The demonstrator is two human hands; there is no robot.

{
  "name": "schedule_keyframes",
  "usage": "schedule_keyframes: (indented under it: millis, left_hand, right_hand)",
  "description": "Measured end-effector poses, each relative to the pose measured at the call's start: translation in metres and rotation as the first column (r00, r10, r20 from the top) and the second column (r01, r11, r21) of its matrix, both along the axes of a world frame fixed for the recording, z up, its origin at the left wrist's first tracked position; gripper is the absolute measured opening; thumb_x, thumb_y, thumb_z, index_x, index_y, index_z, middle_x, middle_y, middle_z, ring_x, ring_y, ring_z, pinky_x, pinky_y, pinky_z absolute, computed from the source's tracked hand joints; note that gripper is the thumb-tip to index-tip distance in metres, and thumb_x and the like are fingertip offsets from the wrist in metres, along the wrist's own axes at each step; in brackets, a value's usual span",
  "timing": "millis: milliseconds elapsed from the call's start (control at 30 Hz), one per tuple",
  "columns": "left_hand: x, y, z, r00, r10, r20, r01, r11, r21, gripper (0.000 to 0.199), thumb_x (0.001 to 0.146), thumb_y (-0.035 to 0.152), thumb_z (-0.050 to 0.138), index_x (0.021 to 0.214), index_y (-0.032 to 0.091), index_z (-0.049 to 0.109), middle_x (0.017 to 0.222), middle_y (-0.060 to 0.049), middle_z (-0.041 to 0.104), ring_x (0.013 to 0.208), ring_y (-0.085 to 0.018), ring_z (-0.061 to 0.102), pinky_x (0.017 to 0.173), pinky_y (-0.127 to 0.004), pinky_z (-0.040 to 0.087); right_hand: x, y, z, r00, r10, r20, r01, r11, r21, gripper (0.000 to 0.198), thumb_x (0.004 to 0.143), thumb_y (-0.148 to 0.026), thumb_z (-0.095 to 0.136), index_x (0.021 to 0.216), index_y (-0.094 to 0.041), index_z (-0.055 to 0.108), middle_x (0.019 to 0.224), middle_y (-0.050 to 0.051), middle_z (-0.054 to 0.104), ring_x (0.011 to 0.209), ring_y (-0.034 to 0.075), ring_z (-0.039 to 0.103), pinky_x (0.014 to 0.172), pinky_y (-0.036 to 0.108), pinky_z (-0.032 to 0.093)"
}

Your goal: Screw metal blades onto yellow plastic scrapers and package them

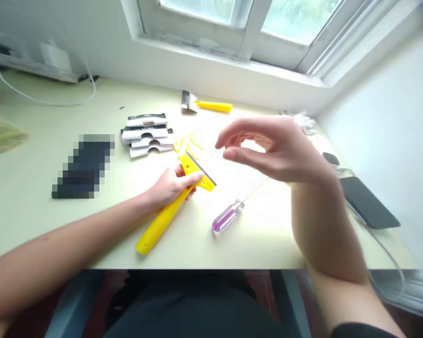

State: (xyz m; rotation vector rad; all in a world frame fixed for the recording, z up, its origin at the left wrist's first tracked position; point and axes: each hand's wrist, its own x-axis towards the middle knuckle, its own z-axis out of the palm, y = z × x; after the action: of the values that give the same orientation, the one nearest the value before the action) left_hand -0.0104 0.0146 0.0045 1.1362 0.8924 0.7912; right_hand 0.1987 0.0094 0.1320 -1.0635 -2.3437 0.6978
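Note:
My left hand (176, 185) is closed around a yellow scraper (165, 218), thumb on its head, the handle slanting down toward the table's front edge. A dark blade strip lies along the head's upper right side. Above the table, my right hand (268, 145) is curled with thumb and index tips close together in a pinch; whatever may be between them is too small to make out. Tiny dark specks (216, 153) lie just past those fingertips. A screwdriver (228, 217) with a clear and purple handle rests between my hands, its shaft pointing up to the right.
Stacked black-and-white boxes (150, 134) lie left of centre beside small yellow pieces (190, 144). Behind them is another yellow scraper (214, 106) with a black cardboard cover. A pixelated dark object (86, 166) lies left, a dark flat device (368, 202) with cable right.

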Motion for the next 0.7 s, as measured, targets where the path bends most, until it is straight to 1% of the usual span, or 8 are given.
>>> schedule_keyframes:
  millis: [67, 133, 200, 267, 300, 367, 433, 700]
  left_hand:
    - [-0.001, 0.001, 0.001, 0.999, -0.041, 0.000, 0.041, 0.999, -0.008, 0.032, 0.077, 0.041, 0.073, 0.080, 0.010, 0.063, 0.063, -0.002, 0.060, 0.041, -0.006, 0.047, 0.038, -0.019, 0.039]
    - [-0.002, 0.002, 0.001, 0.998, -0.057, 0.007, 0.057, 0.998, -0.017, 0.034, 0.078, 0.042, 0.072, 0.080, 0.010, 0.062, 0.065, -0.002, 0.060, 0.042, -0.006, 0.048, 0.038, -0.019, 0.039]
    - [-0.002, 0.002, -0.001, 0.998, -0.060, 0.011, 0.060, 0.998, -0.019, 0.034, 0.079, 0.043, 0.071, 0.083, 0.010, 0.062, 0.070, -0.003, 0.061, 0.044, -0.006, 0.049, 0.039, -0.018, 0.039]
    - [-0.003, 0.002, -0.002, 0.997, -0.068, 0.019, 0.068, 0.998, -0.016, 0.035, 0.080, 0.043, 0.070, 0.086, 0.010, 0.062, 0.075, -0.003, 0.061, 0.045, -0.005, 0.049, 0.039, -0.018, 0.039]
    - [-0.003, 0.002, -0.003, 0.997, -0.074, 0.026, 0.074, 0.997, -0.013, 0.035, 0.081, 0.043, 0.070, 0.086, 0.010, 0.062, 0.076, -0.004, 0.062, 0.045, -0.005, 0.049, 0.039, -0.018, 0.039]
    - [-0.003, 0.002, -0.004, 0.996, -0.083, 0.043, 0.083, 0.997, -0.006, 0.035, 0.081, 0.043, 0.070, 0.085, 0.010, 0.062, 0.077, -0.004, 0.061, 0.045, -0.005, 0.048, 0.039, -0.018, 0.038]
    - [-0.003, 0.002, -0.005, 0.994, -0.086, 0.062, 0.087, 0.996, -0.005, 0.035, 0.081, 0.043, 0.070, 0.085, 0.010, 0.061, 0.078, -0.003, 0.060, 0.046, -0.005, 0.048, 0.039, -0.018, 0.038]
    - [-0.005, 0.004, -0.011, 0.991, -0.108, 0.078, 0.109, 0.994, -0.005, 0.035, 0.083, 0.043, 0.069, 0.086, 0.009, 0.062, 0.068, -0.001, 0.055, 0.046, -0.007, 0.047, 0.041, -0.020, 0.039]
  right_hand:
    - [0.025, 0.033, -0.019, 0.958, -0.222, 0.182, 0.218, 0.975, 0.040, 0.020, 0.089, -0.033, 0.057, 0.097, -0.020, 0.069, 0.086, 0.002, 0.069, 0.078, 0.012, 0.064, 0.073, 0.027, 0.052]
    - [0.044, 0.056, -0.047, 0.861, -0.317, 0.397, 0.340, 0.940, 0.012, 0.018, 0.086, -0.029, 0.060, 0.096, -0.021, 0.072, 0.083, 0.002, 0.069, 0.071, 0.013, 0.063, 0.066, 0.027, 0.049]
    - [0.051, 0.068, -0.073, 0.836, -0.248, 0.490, 0.326, 0.942, -0.080, 0.019, 0.085, -0.026, 0.058, 0.097, -0.021, 0.073, 0.086, 0.003, 0.071, 0.071, 0.013, 0.062, 0.067, 0.026, 0.047]
    - [0.048, 0.070, -0.091, 0.832, -0.210, 0.514, 0.287, 0.955, -0.074, 0.019, 0.084, -0.027, 0.059, 0.096, -0.022, 0.073, 0.088, 0.002, 0.071, 0.075, 0.013, 0.062, 0.069, 0.026, 0.045]
    - [0.045, 0.069, -0.097, 0.830, -0.213, 0.515, 0.272, 0.962, -0.040, 0.018, 0.084, -0.028, 0.059, 0.096, -0.023, 0.072, 0.089, 0.002, 0.071, 0.076, 0.014, 0.061, 0.070, 0.027, 0.044]
    - [0.037, 0.066, -0.103, 0.821, -0.240, 0.517, 0.258, 0.965, 0.039, 0.017, 0.085, -0.029, 0.059, 0.095, -0.024, 0.071, 0.091, 0.002, 0.070, 0.080, 0.015, 0.061, 0.070, 0.027, 0.042]
    - [0.031, 0.064, -0.104, 0.819, -0.242, 0.521, 0.240, 0.968, 0.073, 0.017, 0.086, -0.028, 0.057, 0.096, -0.024, 0.070, 0.094, 0.002, 0.070, 0.083, 0.016, 0.060, 0.071, 0.027, 0.041]
    - [0.025, 0.064, -0.106, 0.818, -0.209, 0.536, 0.200, 0.977, 0.075, 0.019, 0.089, -0.024, 0.052, 0.091, -0.019, 0.070, 0.096, 0.007, 0.068, 0.085, 0.018, 0.060, 0.073, 0.029, 0.041]
